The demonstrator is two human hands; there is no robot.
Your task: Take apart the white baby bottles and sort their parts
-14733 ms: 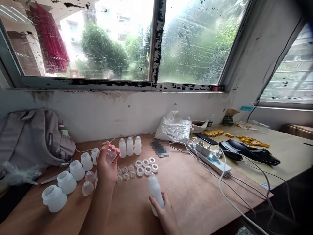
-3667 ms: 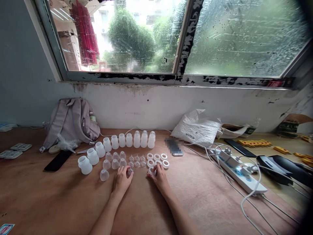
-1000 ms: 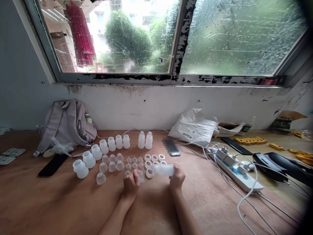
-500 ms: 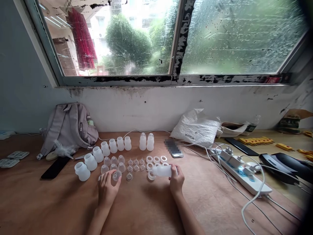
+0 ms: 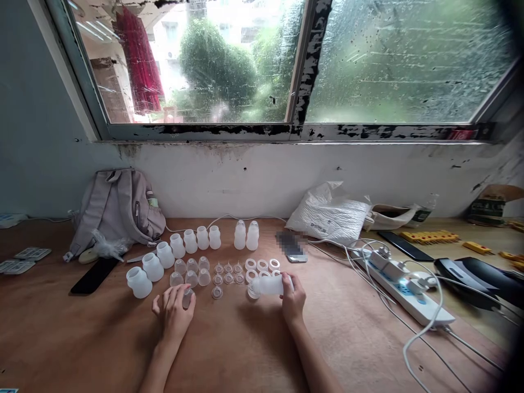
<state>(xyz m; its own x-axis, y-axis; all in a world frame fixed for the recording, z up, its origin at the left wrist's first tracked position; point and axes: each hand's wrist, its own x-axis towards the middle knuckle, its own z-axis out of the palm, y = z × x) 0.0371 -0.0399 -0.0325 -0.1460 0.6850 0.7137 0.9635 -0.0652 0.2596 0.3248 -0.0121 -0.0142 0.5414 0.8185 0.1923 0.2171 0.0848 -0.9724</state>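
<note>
My left hand (image 5: 174,314) is closed on a clear dome-shaped cap (image 5: 188,298), just in front of a group of similar clear caps (image 5: 203,277). In my right hand (image 5: 293,299) a frosted baby bottle (image 5: 271,285) lies sideways, its top pointing left over several white rings (image 5: 250,264). Small clear nipples (image 5: 218,293) stand in rows between the caps and the rings. A curved line of open frosted bottle bodies (image 5: 139,282) runs behind and left of my left hand. Two capped bottles (image 5: 252,236) stand upright at the back.
A grey backpack (image 5: 117,207) leans at the back left, with a black phone (image 5: 93,278) before it. On the right are a silver mailing bag (image 5: 327,213), a blurred-out phone (image 5: 297,258) and a white power strip (image 5: 426,308) with loose cables (image 5: 409,341).
My left hand has shifted slightly left and towards me and turned, with the cap now partly covered by its fingers. The bottle in my right hand stays nearly in place.
</note>
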